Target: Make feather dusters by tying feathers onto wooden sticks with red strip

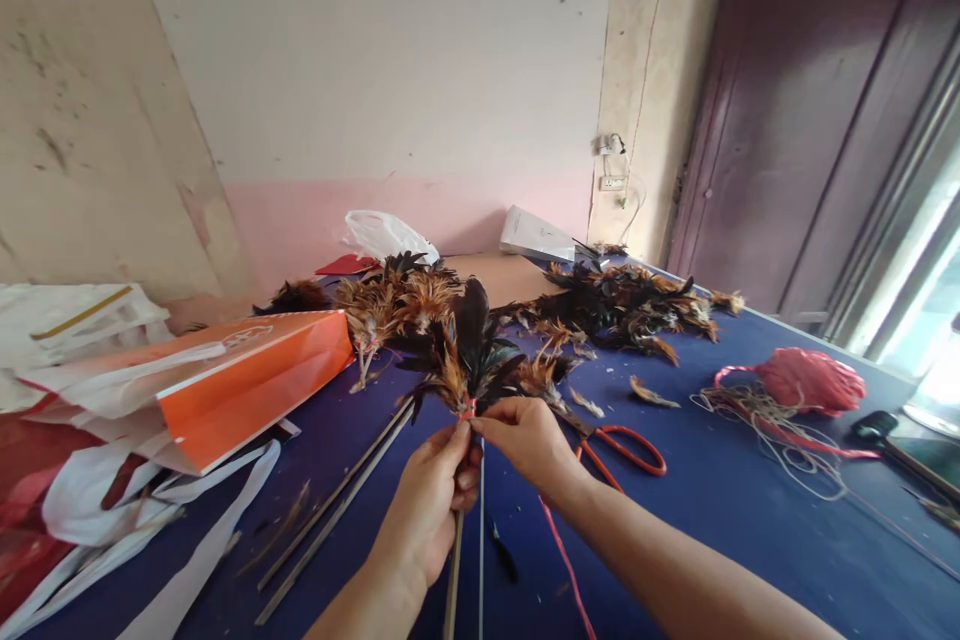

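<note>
A feather duster with dark and brown feathers stands upright in the middle, bound with pink string at the base of its feathers. My left hand is closed around its thin stick just below the binding. Thumb and fingers of my right hand pinch at the binding, apparently on the string, though the fingertips partly hide it. A loose pink strand runs down the table below my right wrist. Scissors with orange-red handles lie beyond my right hand.
Loose feathers are heaped at the back right, with feather bundles at the back left. Two thin sticks lie left of my hands. An orange paper bag stands farther left; a pink string ball sits right.
</note>
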Action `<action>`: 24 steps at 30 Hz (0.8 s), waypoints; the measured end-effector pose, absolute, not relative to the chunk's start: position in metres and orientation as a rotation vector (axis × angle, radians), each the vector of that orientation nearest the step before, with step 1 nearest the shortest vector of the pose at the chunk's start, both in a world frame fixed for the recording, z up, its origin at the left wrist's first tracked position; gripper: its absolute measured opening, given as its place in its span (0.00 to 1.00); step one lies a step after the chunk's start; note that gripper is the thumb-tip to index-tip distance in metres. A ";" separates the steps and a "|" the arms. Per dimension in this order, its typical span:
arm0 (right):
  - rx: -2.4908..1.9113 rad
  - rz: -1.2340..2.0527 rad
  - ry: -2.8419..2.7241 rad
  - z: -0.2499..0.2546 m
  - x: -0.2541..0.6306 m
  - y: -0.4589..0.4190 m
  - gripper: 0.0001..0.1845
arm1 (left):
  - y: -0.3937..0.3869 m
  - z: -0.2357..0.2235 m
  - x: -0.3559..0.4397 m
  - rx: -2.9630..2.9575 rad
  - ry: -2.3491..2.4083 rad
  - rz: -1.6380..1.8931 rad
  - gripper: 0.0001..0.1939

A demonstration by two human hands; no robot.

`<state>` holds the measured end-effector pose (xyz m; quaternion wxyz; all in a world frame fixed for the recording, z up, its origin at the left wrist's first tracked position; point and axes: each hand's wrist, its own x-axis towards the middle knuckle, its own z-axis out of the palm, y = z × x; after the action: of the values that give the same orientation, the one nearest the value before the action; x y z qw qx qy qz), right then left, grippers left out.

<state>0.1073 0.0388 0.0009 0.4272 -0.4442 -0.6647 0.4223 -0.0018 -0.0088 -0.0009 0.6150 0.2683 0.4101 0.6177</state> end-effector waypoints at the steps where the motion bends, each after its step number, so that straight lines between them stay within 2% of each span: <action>1: -1.127 0.997 -1.685 0.000 0.108 0.039 0.13 | -0.006 -0.003 -0.002 0.604 0.933 1.424 0.13; 5: -1.138 0.868 -1.814 -0.003 0.118 0.039 0.12 | -0.002 -0.008 -0.009 0.547 0.921 1.413 0.08; 12: -1.302 1.015 -1.909 0.001 0.161 0.079 0.16 | -0.003 -0.002 -0.027 0.318 0.880 1.477 0.08; 24: -2.032 0.223 -1.504 -0.002 0.309 0.192 0.15 | 0.000 0.003 -0.026 0.157 0.769 1.418 0.13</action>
<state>0.3094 0.1917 -0.0023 0.2972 -0.7644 -0.5660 0.0837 -0.0265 -0.0003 0.0030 0.6893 0.0702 0.3437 0.6339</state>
